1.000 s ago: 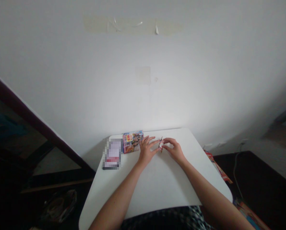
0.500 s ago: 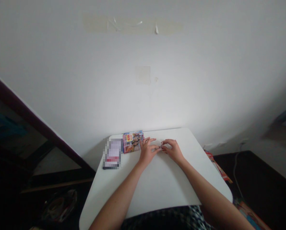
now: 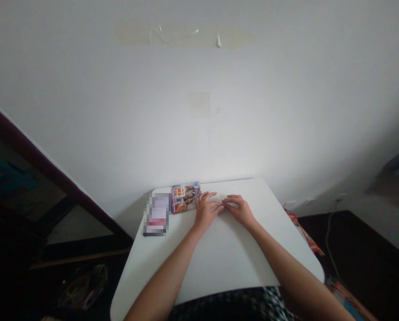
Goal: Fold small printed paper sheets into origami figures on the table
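Left hand (image 3: 204, 213) and right hand (image 3: 243, 212) pinched tighter together now, tiny thing (image 3: 223, 203) mostly hidden; booklet (image 3: 183, 203) behind left's got blurry yellow-label digits.

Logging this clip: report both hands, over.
Left hand and right hand pinched at one small piece, mostly hidden by fingertips. Colorful booklet close by left hand.

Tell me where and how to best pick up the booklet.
Probably pinch the near edge of the booklet, toward its left part, coming from the person's side. It lies flat, with the phone close on its left, the wall behind and the left hand at its right.
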Tool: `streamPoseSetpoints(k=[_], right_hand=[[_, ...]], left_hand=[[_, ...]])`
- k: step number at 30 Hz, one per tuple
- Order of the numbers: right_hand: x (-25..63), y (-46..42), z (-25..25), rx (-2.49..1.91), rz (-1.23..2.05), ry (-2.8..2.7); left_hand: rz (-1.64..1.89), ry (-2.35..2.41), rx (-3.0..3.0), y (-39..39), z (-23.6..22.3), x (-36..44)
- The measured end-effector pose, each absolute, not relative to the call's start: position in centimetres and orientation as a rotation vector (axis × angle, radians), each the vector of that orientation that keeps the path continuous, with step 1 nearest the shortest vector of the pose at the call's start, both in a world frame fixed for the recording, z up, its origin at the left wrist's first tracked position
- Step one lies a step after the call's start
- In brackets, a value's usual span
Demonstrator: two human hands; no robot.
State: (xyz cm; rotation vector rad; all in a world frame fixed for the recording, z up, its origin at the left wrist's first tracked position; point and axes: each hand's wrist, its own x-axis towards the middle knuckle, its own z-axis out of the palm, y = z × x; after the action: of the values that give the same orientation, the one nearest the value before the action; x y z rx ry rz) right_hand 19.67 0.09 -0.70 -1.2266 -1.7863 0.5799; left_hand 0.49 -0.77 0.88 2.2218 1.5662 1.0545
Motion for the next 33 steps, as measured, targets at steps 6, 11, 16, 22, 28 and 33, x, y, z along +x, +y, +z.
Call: streamPoseSetpoints(k=[6, 11, 16, 22, 28, 33], right_hand=[[19.52, 0.09, -0.96, -1.226, 0.638, -1.760], [19.60, 0.18, -1.17, -1.165, 0.659, -1.703], [19.58, -0.02, -0.90, -1.145, 0.701, -1.686], [19.61, 0.00, -0.80, -1.151, 0.719, -1.674], [19.56, 0.02, -0.93, -1.147, 0.721, -1.658], [19.44, -0.02, -0.83, -1.156, 0.761, -1.637]], left_hand=[[1.159, 1.623, 2.147, -0.55, 0.89, 0.45], [1.192, 1.560, 2.123, -0.49, 0.80, 0.59], [1.195, 1.525, 2.124, -0.40, 0.60, 0.61], [1.199, 1.487, 2.131, -0.35, 0.42, 0.46], [1.186, 1.476, 2.128, -0.56, 0.64, 0.52], [1.208, 1.473, 2.122, -0.72, 0.84, 0.70]])
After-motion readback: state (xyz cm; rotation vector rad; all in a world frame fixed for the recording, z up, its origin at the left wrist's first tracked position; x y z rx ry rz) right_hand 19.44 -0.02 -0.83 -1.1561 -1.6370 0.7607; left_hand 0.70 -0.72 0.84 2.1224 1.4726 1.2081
